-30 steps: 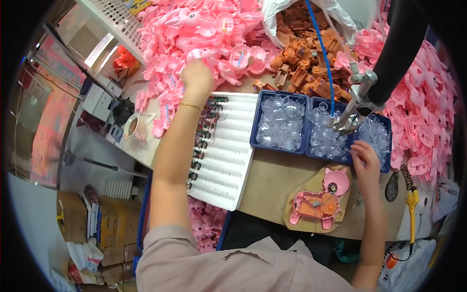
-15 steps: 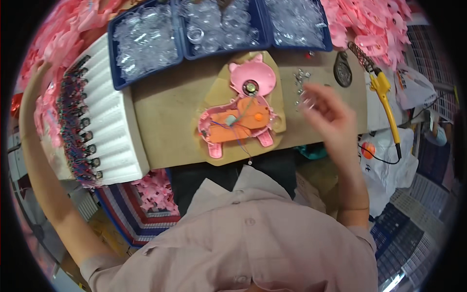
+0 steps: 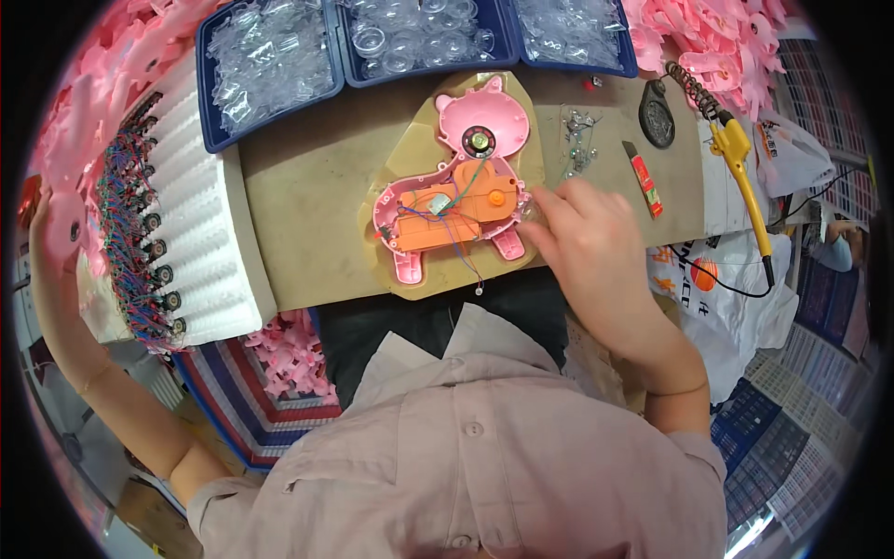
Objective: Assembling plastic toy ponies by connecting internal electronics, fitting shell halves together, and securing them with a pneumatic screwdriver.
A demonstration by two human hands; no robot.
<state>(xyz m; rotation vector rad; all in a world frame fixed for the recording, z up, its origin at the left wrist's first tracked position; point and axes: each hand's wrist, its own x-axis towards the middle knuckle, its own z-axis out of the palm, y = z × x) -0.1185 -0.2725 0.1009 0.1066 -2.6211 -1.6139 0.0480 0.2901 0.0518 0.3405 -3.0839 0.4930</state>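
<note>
An open pink animal-shaped toy shell [image 3: 507,244] lies in a tan holder [image 3: 438,121] in the middle of the table. Inside it sit an orange plastic box [image 3: 438,228], thin wires and a round speaker [image 3: 479,142] in the head. At the shell's right edge, my right hand [image 3: 587,238] has thumb and fingers closed around a small clear plastic piece [image 3: 529,211], partly hidden. My left hand [image 3: 40,219], far left beside the pink heap, is closed on a pink plastic shell part [image 3: 65,219]; most of its fingers are hidden.
Blue bins [image 3: 340,88] of clear plastic parts stand at the back. Wired speakers line a white foam tray [image 3: 209,224] on the left. Screws [image 3: 577,140], a red cutter knife [image 3: 643,182], a dark oval object [image 3: 657,121] and a yellow soldering iron [image 3: 740,168] lie to the right.
My right hand has moved left to the shell's edge, uncovering the red cutter knife. My left hand has drawn back from the heap with the pink part.
</note>
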